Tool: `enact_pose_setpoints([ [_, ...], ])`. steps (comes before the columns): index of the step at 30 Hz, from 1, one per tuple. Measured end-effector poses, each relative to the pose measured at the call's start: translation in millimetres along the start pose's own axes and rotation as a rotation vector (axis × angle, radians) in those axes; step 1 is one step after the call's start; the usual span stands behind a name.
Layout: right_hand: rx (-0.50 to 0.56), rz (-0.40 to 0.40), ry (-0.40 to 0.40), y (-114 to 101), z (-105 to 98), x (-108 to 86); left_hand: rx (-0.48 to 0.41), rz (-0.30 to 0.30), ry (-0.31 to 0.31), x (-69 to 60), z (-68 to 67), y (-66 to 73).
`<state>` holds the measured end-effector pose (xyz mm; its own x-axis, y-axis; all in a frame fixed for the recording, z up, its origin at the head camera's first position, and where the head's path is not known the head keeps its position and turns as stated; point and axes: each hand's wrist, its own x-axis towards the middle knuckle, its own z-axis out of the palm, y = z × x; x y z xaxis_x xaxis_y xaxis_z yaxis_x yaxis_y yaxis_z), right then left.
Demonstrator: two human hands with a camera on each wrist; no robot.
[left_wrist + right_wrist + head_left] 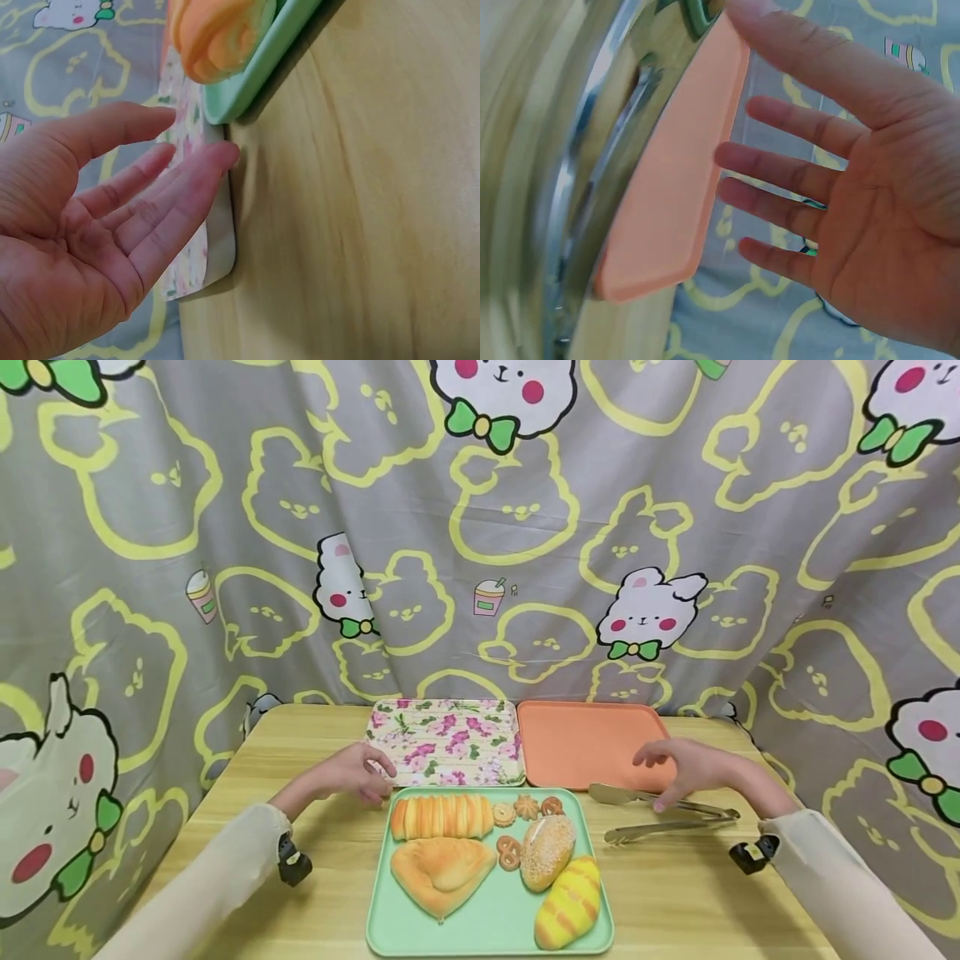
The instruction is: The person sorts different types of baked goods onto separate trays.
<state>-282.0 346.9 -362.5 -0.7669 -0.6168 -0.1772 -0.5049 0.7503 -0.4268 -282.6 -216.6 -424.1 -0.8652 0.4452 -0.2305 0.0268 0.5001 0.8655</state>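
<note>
My left hand point(345, 772) hovers by the front left corner of a floral tray point(450, 735), its fingers loosely bent with nothing between them. Over the metal tongs point(637, 833) and near the front right corner of an orange tray point(592, 743) is my right hand point(686, 764). In the right wrist view its fingers are spread and hold nothing. A mint-green tray point(495, 918) lies between the arms. On it are a ridged long bread point(442, 817), a folded triangular bread point(442, 870), a crumb-topped bun point(548, 853) and a yellow striped bread point(568, 903).
Several small cookies, among them a pretzel point(508, 852) and a star-shaped cookie point(527, 807), lie on the green tray. The floral and orange trays stand side by side at the back of the wooden table point(315, 877). A patterned curtain point(517, 527) hangs behind and around the table.
</note>
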Motion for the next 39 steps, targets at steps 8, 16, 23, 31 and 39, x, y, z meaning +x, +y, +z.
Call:
enact_pose_setpoints([
  [8,0.107,0.058,-0.090,20.0,10.5,-12.1,0.017,-0.020,-0.023,-0.8,9.2,-4.3],
  [16,0.150,0.103,-0.128,23.4,19.9,-11.1,0.005,-0.035,-0.024,-3.2,11.7,-4.6],
  [23,0.154,0.131,-0.141,23.8,27.3,-10.4,0.023,-0.044,-0.004,-1.3,14.9,-3.6],
  [31,0.137,0.103,-0.143,24.4,35.1,-8.6,0.033,-0.028,0.025,1.4,18.9,-3.1],
  [39,0.196,0.006,-0.107,22.5,26.7,-6.3,0.049,-0.030,0.051,1.7,20.8,-3.2],
])
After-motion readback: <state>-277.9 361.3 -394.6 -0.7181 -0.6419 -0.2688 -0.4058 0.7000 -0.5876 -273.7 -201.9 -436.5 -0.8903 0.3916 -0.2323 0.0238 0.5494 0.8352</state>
